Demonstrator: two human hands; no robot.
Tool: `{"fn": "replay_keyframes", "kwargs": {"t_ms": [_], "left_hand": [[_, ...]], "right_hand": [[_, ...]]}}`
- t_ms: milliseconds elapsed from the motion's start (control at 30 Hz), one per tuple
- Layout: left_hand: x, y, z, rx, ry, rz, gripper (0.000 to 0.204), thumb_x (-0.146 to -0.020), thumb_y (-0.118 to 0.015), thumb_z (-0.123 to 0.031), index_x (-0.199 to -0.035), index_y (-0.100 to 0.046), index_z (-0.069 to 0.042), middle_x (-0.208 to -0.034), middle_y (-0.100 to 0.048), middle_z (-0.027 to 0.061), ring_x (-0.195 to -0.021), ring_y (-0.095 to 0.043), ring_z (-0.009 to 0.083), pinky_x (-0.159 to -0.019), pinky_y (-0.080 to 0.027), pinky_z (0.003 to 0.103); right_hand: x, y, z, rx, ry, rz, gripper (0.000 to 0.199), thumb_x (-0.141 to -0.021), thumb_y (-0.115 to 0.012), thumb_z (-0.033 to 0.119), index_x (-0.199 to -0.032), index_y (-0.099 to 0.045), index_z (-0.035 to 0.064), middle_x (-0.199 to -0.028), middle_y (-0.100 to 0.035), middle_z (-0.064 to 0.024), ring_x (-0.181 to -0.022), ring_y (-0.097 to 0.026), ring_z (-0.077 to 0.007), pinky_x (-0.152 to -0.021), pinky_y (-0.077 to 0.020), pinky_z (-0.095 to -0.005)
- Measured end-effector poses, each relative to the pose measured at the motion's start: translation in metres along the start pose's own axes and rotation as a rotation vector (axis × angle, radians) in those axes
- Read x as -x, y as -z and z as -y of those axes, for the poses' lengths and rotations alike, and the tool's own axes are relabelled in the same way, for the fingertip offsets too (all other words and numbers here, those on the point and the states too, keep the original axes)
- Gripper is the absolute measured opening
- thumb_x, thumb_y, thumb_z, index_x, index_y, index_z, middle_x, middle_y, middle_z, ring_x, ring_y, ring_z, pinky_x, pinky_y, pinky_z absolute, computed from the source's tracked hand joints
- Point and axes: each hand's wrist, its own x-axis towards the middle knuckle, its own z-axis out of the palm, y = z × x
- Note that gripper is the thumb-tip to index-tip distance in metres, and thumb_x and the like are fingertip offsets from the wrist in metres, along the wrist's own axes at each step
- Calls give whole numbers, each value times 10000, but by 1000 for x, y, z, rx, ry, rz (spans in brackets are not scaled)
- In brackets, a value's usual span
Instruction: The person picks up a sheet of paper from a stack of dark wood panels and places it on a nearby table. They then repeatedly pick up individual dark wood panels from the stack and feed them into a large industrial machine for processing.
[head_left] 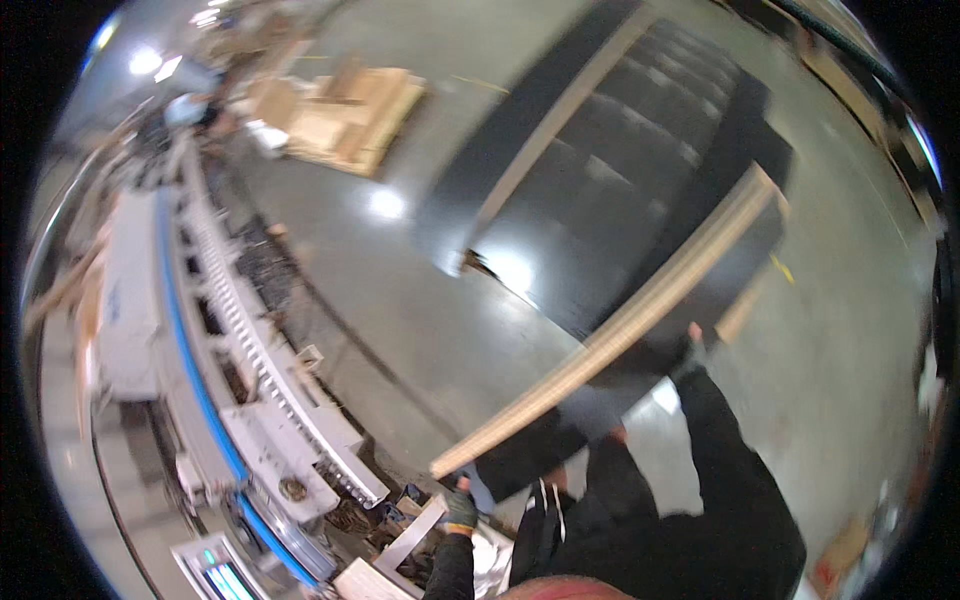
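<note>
Long pale board [610, 335] carried edge-on, long axis running from lower left, near machine [250, 390], up to upper right over stack of dark panels [610, 170].

Left hand [458, 508], gloved, at board's lower-left end, fingers curled under end; grip itself partly hidden.

Right hand [690, 350] on board's edge past mid-length, arm stretched forward; fingers blurred, cannot tell how far closed.

Left hand nearer body; right hand nearer panel stack.

Floor [420, 300] grey, glossy.
</note>
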Motion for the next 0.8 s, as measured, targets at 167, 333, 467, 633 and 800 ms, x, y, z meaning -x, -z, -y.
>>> {"fn": "replay_keyframes", "kwargs": {"t_ms": [167, 333, 467, 633, 800], "left_hand": [[23, -8, -158, 524, 71, 116, 679, -827, -780, -425, -1300, -528, -8, -1238, -599, 82, -1077, -571, 254, -946, -488, 408], [33, 5, -178, 507, 214, 181, 930, -758, -822, -473, -1451, -387, -30, -1410, -503, 134, -1213, -526, 315, -1041, -448, 423], [48, 19, -198, 449, 269, 205, 924, -766, -812, -477, -1452, -396, -17, -1395, -519, 145, -1209, -531, 316, -1061, -430, 432], [59, 0, -219, 431, 241, 207, 918, -783, -789, -500, -1451, -390, -13, -1396, -512, 144, -1202, -532, 307, -1055, -434, 423], [73, 11, -218, 403, 60, 78, 885, -813, -789, -455, -1448, -381, 7, -1358, -523, 131, -1180, -523, 260, -1040, -435, 394]], "right_hand": [[1, 38, -11, -85, 73, -62, 372, -886, -703, 487, -846, -652, 120, -811, -675, -59, -739, -634, -257, -741, -554, -434], [12, 68, 12, -27, 67, -347, 405, -852, -732, 518, -904, -624, 131, -816, -637, -30, -753, -616, -225, -725, -533, -403], [24, 70, 11, -72, 87, -286, 631, -796, -760, 577, -1182, -619, 97, -1107, -648, -73, -984, -604, -256, -873, -506, -425], [36, 73, 35, -172, 184, -152, 776, -869, -608, 656, -1388, -503, 89, -1353, -578, -103, -1197, -559, -303, -1038, -452, -457], [48, 34, 52, -168, 129, 27, 812, -875, -612, 648, -1430, -468, 73, -1427, -510, -114, -1270, -492, -317, -1097, -395, -460]]}}
